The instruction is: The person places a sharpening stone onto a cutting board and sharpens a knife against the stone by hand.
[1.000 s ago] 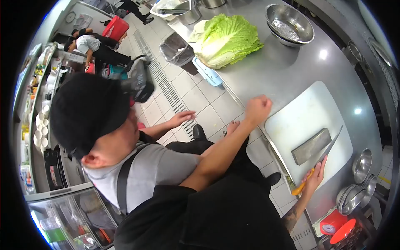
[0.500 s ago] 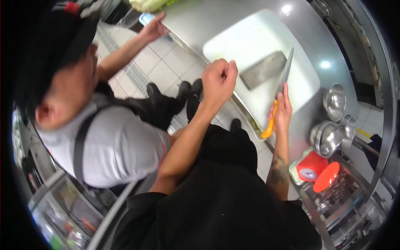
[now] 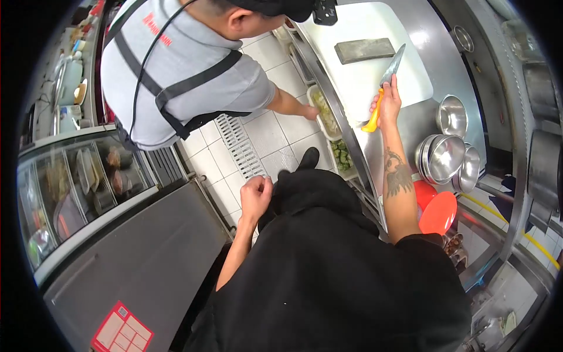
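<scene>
My right hand is closed around the yellow handle of a knife, at the right edge of the white cutting board. The blade points away from me, its tip just right of a grey rectangular stone that lies flat on the board. Low in front of my body is my left hand, its fingers curled in a loose fist away from the counter; whether anything is inside cannot be seen.
A co-worker in a grey shirt leans in at the left, one hand at a tub of cut vegetables under the counter. Steel bowls and a red dish stand at the right. A glass-topped cabinet is at the left.
My left hand has dropped from near the board to in front of my body. The co-worker has moved forward and bends toward the tubs. The knife stays in my right hand.
</scene>
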The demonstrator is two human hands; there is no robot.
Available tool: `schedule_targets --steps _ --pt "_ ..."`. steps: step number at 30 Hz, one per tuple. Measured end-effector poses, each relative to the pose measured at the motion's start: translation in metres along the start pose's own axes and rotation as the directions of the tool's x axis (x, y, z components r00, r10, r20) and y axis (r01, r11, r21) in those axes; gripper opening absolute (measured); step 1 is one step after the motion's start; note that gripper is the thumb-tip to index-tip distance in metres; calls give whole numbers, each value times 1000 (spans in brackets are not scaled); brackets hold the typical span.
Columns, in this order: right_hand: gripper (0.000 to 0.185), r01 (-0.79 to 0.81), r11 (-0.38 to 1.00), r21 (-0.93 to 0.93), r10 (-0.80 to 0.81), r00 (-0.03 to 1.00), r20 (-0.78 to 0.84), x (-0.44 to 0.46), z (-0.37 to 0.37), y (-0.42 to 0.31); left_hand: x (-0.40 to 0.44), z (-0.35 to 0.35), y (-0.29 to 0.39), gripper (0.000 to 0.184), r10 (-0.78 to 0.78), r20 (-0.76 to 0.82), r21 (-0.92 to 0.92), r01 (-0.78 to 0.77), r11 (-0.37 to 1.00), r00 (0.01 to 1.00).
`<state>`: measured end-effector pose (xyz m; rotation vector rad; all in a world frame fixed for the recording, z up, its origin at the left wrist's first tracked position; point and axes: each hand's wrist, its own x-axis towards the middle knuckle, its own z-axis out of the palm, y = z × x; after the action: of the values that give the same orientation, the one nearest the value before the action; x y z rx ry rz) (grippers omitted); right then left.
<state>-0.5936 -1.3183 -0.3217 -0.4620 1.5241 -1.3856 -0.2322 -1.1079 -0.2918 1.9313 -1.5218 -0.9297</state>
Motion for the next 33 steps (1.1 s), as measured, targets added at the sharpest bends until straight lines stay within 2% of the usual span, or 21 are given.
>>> schedule_targets --steps 8,10,14,16,20,21,22,23,24,28,30,33 --pt "58 43 997 -57 -40 998 47 13 -10 15 -75 -13 -47 37 -144 -213 -65 133 989 966" --pt "58 58 997 -44 -56 997 44 18 -12 17 -110 -17 -68 37 -282 -230 -133 257 957 931" --pt "59 71 995 -71 -68 997 47 15 -12 16 -183 0 -130 39 -408 -262 -104 394 913 875" --pt "58 71 996 -56 -68 996 52 15 -12 15 -222 25 -186 41 -457 -271 -109 445 889 847" --pt "60 58 998 26 -60 993 102 22 -15 21 -299 69 -269 40 -691 -77 -234 661 713 718" --pt "60 59 998 25 -62 992 107 21 -16 22 -319 82 -291 40 -769 22 -318 734 600 639" --pt "61 63 998 22 -65 991 113 24 -18 23 -337 80 -289 37 -756 61 -343 725 597 651" --pt "61 72 997 27 -75 992 104 30 -18 26 -344 69 -262 32 -807 83 -335 779 530 585" --pt "61 76 996 43 -80 989 122 32 -18 26 -353 66 -253 31 -823 99 -345 795 499 559" --pt "60 80 997 -6 -79 992 97 23 -15 22 -399 73 -264 27 -846 109 -400 802 443 522" --pt "57 112 993 30 -115 985 129 30 -18 28 -411 79 -271 26 -835 93 -410 785 464 542" --pt "55 87 996 9 -87 989 121 28 -19 26 -409 89 -276 23 -803 48 -417 742 524 594"
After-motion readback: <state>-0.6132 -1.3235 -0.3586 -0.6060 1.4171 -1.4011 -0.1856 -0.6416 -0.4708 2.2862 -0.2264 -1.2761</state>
